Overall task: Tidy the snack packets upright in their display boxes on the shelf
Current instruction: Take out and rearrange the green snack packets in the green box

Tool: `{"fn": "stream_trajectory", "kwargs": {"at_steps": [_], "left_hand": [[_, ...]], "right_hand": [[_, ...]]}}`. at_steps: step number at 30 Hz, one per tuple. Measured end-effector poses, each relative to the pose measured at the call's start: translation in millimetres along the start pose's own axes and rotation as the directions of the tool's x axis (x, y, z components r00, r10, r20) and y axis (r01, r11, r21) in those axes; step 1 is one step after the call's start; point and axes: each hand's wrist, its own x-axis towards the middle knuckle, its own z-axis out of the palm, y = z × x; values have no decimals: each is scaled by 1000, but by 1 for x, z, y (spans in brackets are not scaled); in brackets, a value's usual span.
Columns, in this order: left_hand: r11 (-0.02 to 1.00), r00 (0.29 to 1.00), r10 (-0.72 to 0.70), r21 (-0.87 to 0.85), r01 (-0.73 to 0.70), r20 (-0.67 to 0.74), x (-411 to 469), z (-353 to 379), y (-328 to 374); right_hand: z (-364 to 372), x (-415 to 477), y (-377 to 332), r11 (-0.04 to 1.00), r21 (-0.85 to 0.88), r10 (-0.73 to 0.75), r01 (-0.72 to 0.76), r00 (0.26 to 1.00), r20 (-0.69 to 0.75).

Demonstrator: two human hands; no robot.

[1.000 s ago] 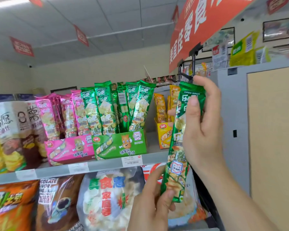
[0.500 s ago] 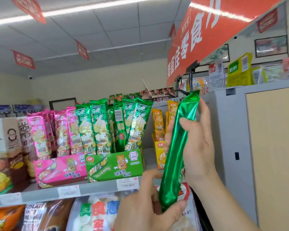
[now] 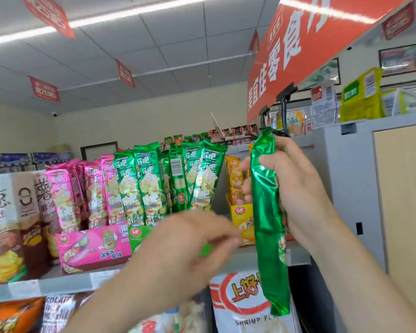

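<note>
My right hand (image 3: 300,188) grips a long green foil snack packet (image 3: 267,212) and holds it upright, plain side toward me, at the right end of the shelf. My left hand (image 3: 185,243) is blurred and free of that packet. It is raised in front of the green display box (image 3: 139,236), hiding most of it, with fingers stretched to the right. Several green packets (image 3: 149,183) stand in that box, the rightmost ones leaning. A pink box (image 3: 94,246) of pink packets stands left of it, a yellow box (image 3: 241,217) to the right.
The grey shelf edge (image 3: 58,284) carries price tags. Large crisp bags (image 3: 10,224) fill the shelf's left end. A shrimp-snack bag (image 3: 245,304) hangs below. A grey cabinet (image 3: 351,188) stands close on the right, and a red sign (image 3: 298,44) hangs overhead.
My left hand has let go of the packet's lower end and moved up and left, in front of the green box. My right hand has turned the packet's plain side toward me.
</note>
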Motion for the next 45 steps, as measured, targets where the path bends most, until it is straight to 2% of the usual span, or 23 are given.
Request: {"fn": "stream_trajectory", "kwargs": {"at_steps": [3,5,6,9,10,12,14,16,18,20,24,27,30,34,40,42,45], "left_hand": [[975,955,84,221,-20,-286,32,-27,-12],[925,935,128,379,7,-331,58,-35,-21],[893,950,128,450,14,-285,70,-34,-24],[762,1000,16,647,-2,-16,91,-19,-34],[718,1000,-7,696,-16,30,92,-15,-41],[681,999,31,731,-38,23,87,-18,-54],[682,993,97,731,-15,-70,80,-27,-71],[699,991,28,712,75,-132,75,-37,-82],[700,986,-112,694,166,-123,75,-40,-88],[707,975,-194,673,218,-112,79,-39,-95],[734,979,-201,658,168,-26,92,-41,-101],[745,976,-176,666,45,131,103,-41,-99],[781,968,-183,623,38,170,109,-46,-97],[786,950,-225,616,47,215,112,-52,-96],[805,950,-217,591,45,224,107,-54,-94],[811,958,-200,583,46,203,102,-54,-94],[870,974,-181,484,95,134,99,-59,-95]], "right_hand": [[-2,0,1,999,-42,-5,5,1000,-9],[0,1,0,997,-70,-31,29,999,-22],[2,1,1,996,-76,-42,39,999,-35],[5,4,4,997,-69,-45,41,997,-57],[6,4,5,997,-63,-36,32,998,-56],[5,5,5,999,-31,8,-9,999,-50],[1,6,6,998,11,59,-58,997,-54],[-3,8,7,996,23,84,-83,995,-54],[-3,10,8,995,35,99,-98,995,-17],[-1,12,8,992,45,116,-117,993,35],[6,15,7,994,45,95,-98,993,64],[11,20,4,996,83,27,-26,1000,-11],[15,31,-7,983,147,-87,107,987,-136],[21,49,-30,933,116,-302,340,917,-260],[33,69,-31,845,-21,-509,534,792,-338],[37,73,-23,846,-28,-505,532,784,-362],[38,78,-5,882,50,-404,469,805,-434]]}}
